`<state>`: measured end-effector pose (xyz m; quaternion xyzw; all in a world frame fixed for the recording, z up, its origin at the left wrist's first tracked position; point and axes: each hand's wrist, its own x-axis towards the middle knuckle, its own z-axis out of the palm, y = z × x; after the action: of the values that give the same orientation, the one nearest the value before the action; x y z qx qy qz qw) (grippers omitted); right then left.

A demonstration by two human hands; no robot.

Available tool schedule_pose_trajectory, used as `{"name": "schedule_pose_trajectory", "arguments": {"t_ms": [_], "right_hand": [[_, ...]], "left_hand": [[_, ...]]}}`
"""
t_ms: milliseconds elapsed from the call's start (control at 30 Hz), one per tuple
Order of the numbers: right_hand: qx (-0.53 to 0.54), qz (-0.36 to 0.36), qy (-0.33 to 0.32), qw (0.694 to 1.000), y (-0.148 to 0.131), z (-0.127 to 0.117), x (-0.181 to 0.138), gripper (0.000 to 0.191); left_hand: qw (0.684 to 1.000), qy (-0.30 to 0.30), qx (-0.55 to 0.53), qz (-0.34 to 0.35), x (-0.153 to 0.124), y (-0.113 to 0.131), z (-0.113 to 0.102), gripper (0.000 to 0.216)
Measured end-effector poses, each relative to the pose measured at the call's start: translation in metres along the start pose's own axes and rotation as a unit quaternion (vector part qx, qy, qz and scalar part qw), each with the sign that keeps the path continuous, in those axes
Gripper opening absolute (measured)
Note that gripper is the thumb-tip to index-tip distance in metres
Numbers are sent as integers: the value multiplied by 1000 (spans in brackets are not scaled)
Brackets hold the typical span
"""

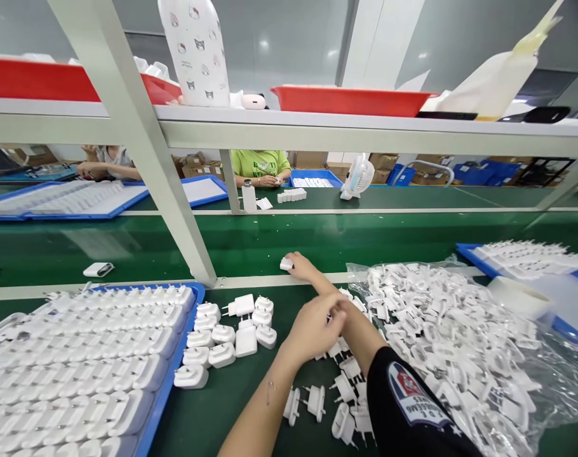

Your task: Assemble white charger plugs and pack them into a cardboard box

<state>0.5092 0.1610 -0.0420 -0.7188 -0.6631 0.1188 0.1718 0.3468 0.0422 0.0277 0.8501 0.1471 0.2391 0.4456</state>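
Observation:
My right hand point(302, 266) reaches out to the edge of the green conveyor belt. Its fingers are closed on a white charger point(286, 263). Nearer to me, my left hand point(316, 325) hovers over my right forearm with loosely bent fingers apart, and I see nothing in it. Left of my arms stands a cluster of white chargers point(222, 354), most upright, some lying down. Under and right of my arms lie loose white plug pieces with pins point(315, 401). They run into a big heap of plug pieces point(441, 343) on a clear plastic bag.
A blue tray point(168, 381) with rows of white chargers fills the left. Another blue tray point(474, 257) holds plug pieces at the right. One charger point(98, 270) lies on the belt point(270, 238). A slanted post point(150, 146) and shelf point(317, 136) stand ahead; a co-worker point(260, 166) sits beyond.

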Motion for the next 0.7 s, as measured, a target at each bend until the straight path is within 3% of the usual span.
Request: {"name": "schedule_pose_trajectory", "arguments": {"t_ms": [133, 233, 300, 400, 500, 567, 700], "right_hand": [[-22, -10, -47, 999, 7, -19, -23, 32], [-27, -16, -111, 993, 8, -31, -43, 23], [-17, -22, -143, 989, 11, -38, -55, 24], [-9, -24, -141, 990, 24, -48, -75, 23], [-23, -33, -140, 989, 40, -54, -97, 20], [-31, -53, -158, 986, 46, -53, -111, 29], [-51, -66, -161, 983, 43, -41, -127, 37]], "left_hand": [[973, 191, -62, -114, 20, -63, 18, 46], [954, 258, 3, -150, 25, -96, 29, 64], [958, 238, 43, -156, 24, -108, 35, 71], [968, 189, 40, -159, 25, -118, 40, 66], [970, 183, 16, -160, 26, -125, 42, 53], [970, 182, 9, -162, 26, -128, 42, 45], [969, 182, 11, -169, 25, -131, 40, 34]]}}
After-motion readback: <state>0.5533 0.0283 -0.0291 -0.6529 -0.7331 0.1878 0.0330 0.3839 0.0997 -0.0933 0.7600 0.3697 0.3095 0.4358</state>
